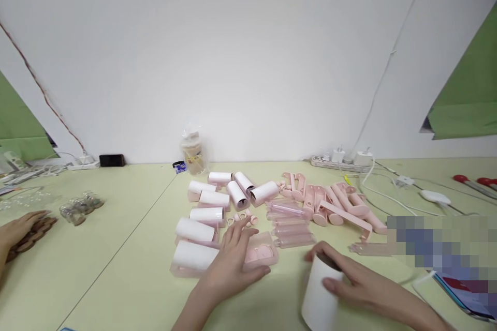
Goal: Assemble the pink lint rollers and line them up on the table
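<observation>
My right hand is wrapped round a white paper roll standing near the table's front edge. My left hand lies over a clear pink plastic case, fingers curved on it, just right of a white lint roller in its pink holder. Behind them lie several more white lint rollers and small pink caps. Clear pink covers are stacked at centre right, and pink handles are heaped further right.
Another person's hand rests at the left edge on brown beads, beside small glass jars. A wrapped bottle stands by the wall. A power strip with chargers and white cables lies at back right. Red-tipped tools sit far right.
</observation>
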Tool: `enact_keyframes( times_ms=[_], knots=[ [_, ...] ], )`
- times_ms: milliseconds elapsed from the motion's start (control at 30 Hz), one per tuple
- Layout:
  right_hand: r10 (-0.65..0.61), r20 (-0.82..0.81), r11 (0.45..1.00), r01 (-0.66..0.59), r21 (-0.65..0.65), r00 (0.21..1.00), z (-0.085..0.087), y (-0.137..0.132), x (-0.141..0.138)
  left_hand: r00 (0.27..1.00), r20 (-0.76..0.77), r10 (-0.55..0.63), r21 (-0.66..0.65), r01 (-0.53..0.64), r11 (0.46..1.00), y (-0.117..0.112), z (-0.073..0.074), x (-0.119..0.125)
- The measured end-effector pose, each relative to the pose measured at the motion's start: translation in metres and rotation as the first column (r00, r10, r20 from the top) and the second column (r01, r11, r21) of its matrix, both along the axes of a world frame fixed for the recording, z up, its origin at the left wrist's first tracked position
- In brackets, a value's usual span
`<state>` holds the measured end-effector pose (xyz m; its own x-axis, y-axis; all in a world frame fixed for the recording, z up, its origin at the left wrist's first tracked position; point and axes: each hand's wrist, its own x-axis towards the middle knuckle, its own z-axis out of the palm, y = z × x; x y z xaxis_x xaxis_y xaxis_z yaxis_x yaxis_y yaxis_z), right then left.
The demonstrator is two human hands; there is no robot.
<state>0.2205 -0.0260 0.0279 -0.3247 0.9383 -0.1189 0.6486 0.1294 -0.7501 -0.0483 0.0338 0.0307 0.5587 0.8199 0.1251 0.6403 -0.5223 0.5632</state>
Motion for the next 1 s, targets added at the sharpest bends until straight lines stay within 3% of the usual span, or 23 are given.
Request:
enact_keyframes(
  times_ms=[100, 200, 333, 433, 500, 567, 667, 733, 833, 900, 1000],
  knots=[
    [-0.038, -0.049, 0.993, 0.043, 0.107, 0.998, 0.002, 0.017, -0.006, 0.995, 0.086, -0.046, 0.046, 0.042, 0.998, -0.011, -0.002, 0.011],
    [-0.042, -0.067, 0.975, 0.056, 0.213, 0.997, 0.005, 0.022, -0.013, 0.963, 0.245, -0.11, -0.056, 0.128, 0.99, -0.024, -0.008, 0.03],
    [0.059, -0.107, 0.989, -0.044, 0.138, 0.992, 0.009, 0.016, -0.019, 0.899, 0.429, -0.085, -0.234, 0.201, 0.951, -0.036, -0.026, 0.052],
    [0.106, -0.189, 0.991, -0.087, 0.104, 0.976, 0.011, 0.02, -0.021, 0.842, 0.538, -0.023, -0.242, 0.181, 0.953, -0.04, -0.045, 0.052],
    [0.088, -0.159, 0.985, -0.062, 0.162, 0.983, 0.015, 0.031, -0.028, 0.818, 0.575, -0.021, -0.229, 0.185, 0.956, -0.041, -0.057, 0.042],
    [0.144, 0.013, 0.949, -0.142, 0.281, 0.989, 0.02, 0.048, -0.042, 0.818, 0.573, -0.049, -0.262, 0.24, 0.935, -0.042, -0.066, 0.03],
    [0.385, 0.343, 0.807, -0.493, 0.324, 0.856, 0.024, 0.078, -0.073, 0.809, 0.582, -0.085, -0.327, 0.329, 0.886, -0.04, -0.074, 0.015],
    [0.479, 0.405, 0.741, -0.606, 0.289, 0.779, 0.022, 0.095, -0.093, 0.796, 0.6, -0.08, -0.313, 0.326, 0.892, -0.038, -0.076, 0.009],
    [0.541, 0.398, 0.701, -0.659, 0.273, 0.741, 0.017, 0.107, -0.11, 0.794, 0.606, -0.058, -0.283, 0.283, 0.916, -0.034, -0.078, 0.009],
    [0.52, 0.375, 0.714, -0.632, 0.302, 0.767, 0.017, 0.104, -0.11, 0.802, 0.596, -0.046, -0.302, 0.277, 0.912, -0.033, -0.08, 0.011],
    [0.372, 0.309, 0.793, -0.472, 0.386, 0.876, 0.024, 0.088, -0.097, 0.823, 0.567, 0.023, -0.406, 0.255, 0.877, -0.035, -0.083, 0.014]
  ],
)
